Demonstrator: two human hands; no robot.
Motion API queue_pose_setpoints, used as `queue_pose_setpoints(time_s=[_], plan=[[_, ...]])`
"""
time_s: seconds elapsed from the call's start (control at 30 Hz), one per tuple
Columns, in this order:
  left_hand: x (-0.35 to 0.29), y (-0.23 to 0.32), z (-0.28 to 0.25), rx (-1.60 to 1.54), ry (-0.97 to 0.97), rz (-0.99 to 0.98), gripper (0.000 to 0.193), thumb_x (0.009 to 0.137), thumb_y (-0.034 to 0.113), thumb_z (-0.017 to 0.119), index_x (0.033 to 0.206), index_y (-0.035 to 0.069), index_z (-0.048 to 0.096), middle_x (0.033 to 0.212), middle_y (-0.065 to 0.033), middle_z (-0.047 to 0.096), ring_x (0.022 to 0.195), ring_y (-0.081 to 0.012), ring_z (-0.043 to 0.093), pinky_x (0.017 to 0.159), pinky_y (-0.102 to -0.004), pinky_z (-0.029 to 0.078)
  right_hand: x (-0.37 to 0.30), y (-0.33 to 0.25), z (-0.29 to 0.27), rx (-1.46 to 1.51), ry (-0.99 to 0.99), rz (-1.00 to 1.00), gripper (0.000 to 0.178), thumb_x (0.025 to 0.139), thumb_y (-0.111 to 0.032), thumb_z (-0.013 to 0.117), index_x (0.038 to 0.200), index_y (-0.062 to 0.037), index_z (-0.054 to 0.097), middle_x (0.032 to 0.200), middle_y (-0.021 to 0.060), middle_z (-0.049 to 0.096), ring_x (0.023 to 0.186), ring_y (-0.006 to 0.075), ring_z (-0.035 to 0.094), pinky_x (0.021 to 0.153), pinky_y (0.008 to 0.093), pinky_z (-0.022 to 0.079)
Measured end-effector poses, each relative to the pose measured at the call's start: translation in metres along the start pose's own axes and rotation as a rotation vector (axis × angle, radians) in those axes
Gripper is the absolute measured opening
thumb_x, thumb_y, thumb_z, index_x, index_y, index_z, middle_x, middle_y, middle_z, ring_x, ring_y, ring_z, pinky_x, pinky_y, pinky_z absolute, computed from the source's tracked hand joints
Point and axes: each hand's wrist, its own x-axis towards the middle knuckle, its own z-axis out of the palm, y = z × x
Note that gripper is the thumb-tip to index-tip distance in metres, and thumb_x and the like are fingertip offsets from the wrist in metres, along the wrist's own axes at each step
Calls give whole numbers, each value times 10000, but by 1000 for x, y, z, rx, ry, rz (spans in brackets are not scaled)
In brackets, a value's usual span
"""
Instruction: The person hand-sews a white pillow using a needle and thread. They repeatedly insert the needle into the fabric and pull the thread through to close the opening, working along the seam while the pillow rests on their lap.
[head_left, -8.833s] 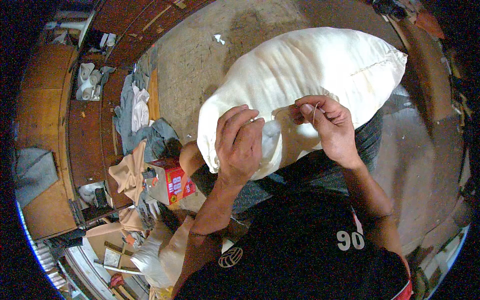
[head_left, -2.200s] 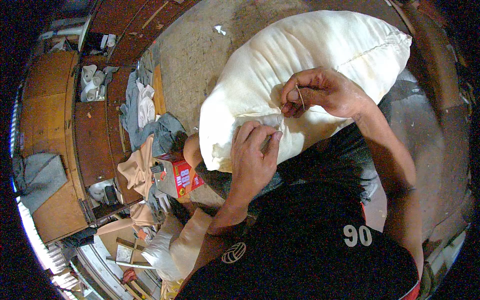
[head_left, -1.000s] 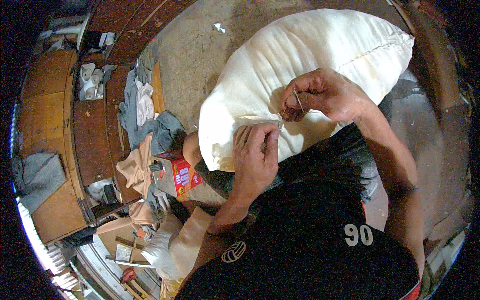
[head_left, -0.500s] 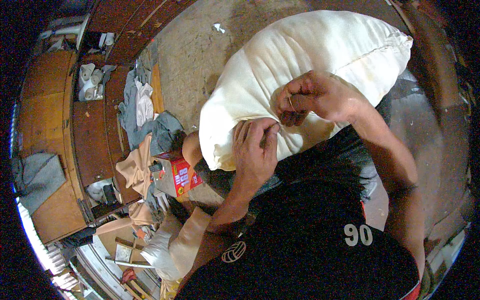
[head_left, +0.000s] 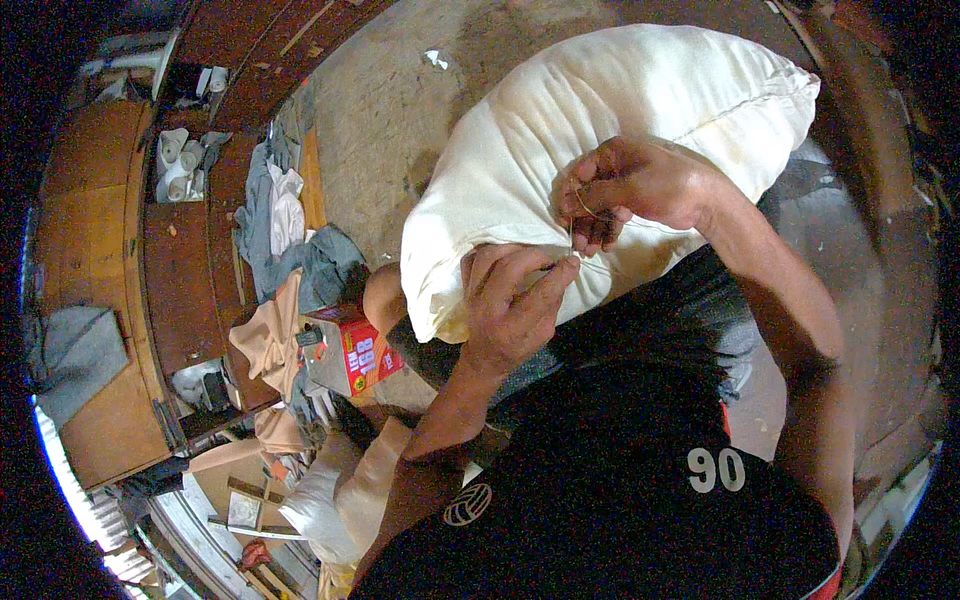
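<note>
White cushion (head_left: 600, 100) lies across the thighs (head_left: 660, 305), apparently for support, its near edge pinched by the left hand (head_left: 512, 305), seemingly to steady the cloth, while the right hand (head_left: 645, 190), fingers closed, grips a thin, curved, needle-like piece (head_left: 588, 208).

A pale two-digit number (head_left: 716, 470) stands at the right of the black shirt (head_left: 620, 520), a ball-like emblem (head_left: 468, 505) at its left — pale lettering and digits (head_left: 366, 352) mark the red box (head_left: 372, 380).
</note>
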Motion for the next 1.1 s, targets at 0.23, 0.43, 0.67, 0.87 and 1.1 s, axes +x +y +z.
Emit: queue_pose_setpoints(time_s=[0.23, 0.43, 0.67, 0.87, 1.1], plan=[[-17, 17, -4, -200, 41, 41, 333, 721, 17, 737, 1032, 125, 683, 1020, -27, 598, 918, -259, 593, 818, -427, 451, -1, 1, 4, 42, 86, -77, 198, 978, -218, 596, 1026, -31, 639, 796, 57, 681, 686, 142, 685, 586, 257, 546], [-12, 45, -80, -689, 200, -15, 166, 874, 189, 664, 1003, 95, 616, 1089, -80, 667, 901, -269, 622, 739, -444, 486, -1, -6, -7, -95, 96, -100, 203, 1003, -208, 565, 1042, -22, 637, 810, 70, 682, 607, 104, 622, 514, 235, 503], [-43, 2, -214, -1180, 952, -376, 174, 1037, 152, 428, 1163, 37, 462, 825, -32, 456, 457, -91, 346, 365, -241, 396, -19, 1, 21, -277, 510, -518, 188, 998, -126, 568, 1101, 22, 622, 972, 80, 674, 875, 146, 640, 776, 253, 507], [-84, 5, -327, -1315, 1248, -126, 110, 1042, 130, 404, 1020, 50, 476, 704, -63, 477, 346, -82, 348, 301, -247, 406, -26, 6, 118, -872, 251, -712, 556, 855, -75, 652, 1389, -62, 497, 1321, 198, 559, 1064, 368, 638, 867, 407, 555], [-111, -74, -468, -578, 906, -499, 112, 951, 152, 575, 877, 69, 594, 640, 9, 455, 560, -94, 403, 499, -244, 349, -51, 3, 126, -1095, 149, -748, 455, 766, -160, 649, 1194, -6, 626, 1056, 129, 632, 813, 265, 623, 728, 358, 542]])
